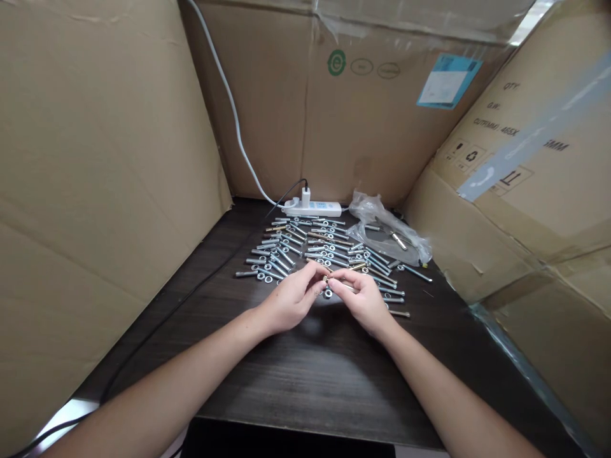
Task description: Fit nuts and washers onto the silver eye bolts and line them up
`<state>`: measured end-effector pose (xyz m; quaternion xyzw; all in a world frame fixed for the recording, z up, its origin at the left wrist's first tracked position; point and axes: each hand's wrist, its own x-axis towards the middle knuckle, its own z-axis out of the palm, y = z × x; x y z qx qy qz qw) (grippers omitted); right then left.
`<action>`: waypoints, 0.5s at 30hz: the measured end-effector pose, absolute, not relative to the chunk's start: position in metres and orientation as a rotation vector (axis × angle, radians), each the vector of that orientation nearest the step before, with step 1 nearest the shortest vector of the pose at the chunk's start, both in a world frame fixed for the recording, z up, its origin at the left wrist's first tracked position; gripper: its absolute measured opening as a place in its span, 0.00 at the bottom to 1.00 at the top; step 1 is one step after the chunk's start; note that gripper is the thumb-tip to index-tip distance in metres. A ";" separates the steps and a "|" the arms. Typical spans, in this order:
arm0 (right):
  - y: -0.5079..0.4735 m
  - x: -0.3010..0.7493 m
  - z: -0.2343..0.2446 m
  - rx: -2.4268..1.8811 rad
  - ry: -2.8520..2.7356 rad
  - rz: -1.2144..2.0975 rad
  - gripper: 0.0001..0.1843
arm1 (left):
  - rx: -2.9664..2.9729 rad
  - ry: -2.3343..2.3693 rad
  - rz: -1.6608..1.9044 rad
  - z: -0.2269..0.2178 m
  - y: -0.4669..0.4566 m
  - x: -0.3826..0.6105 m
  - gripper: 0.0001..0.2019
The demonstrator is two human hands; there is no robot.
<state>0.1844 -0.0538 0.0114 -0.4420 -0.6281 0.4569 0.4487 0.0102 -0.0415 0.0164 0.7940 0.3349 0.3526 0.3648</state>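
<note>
Fingertips of my left hand (293, 298) and my right hand (361, 300) meet over the near side of the spread of hardware. Between them they pinch a small brass-coloured nut (325, 278), mostly covered by the fingers. A pale metal shaft shows beside the right fingers; whether it is joined to the nut I cannot tell. Silver bolts (382, 278) with sleeves lie in rough rows around and beyond both hands. Flat washers (268, 279) and loose nuts are scattered among them, and one washer (328, 294) rests just below the fingertips.
Behind the bolts lies a white power strip (322, 208) with a plugged-in adapter. A clear plastic bag (382, 222) with a few metal pieces sits at back right. A black cable (191, 294) crosses the dark table (286, 381) on the left. Cardboard walls (363, 127) enclose three sides.
</note>
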 end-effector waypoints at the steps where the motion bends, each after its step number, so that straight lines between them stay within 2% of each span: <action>1: -0.054 0.184 0.011 -1.103 -1.569 1.114 0.12 | 2.052 0.868 0.895 0.017 -0.042 0.010 0.09; 8: -0.053 0.184 0.007 -1.084 -1.486 1.167 0.12 | 2.097 0.934 0.831 0.025 -0.044 0.006 0.13; 12: -0.053 0.183 0.005 -1.078 -1.426 1.236 0.12 | 2.084 0.988 0.905 0.023 -0.042 0.007 0.08; 15: -0.054 0.182 0.006 -1.077 -1.423 1.251 0.13 | 2.140 1.013 0.850 0.020 -0.039 0.009 0.14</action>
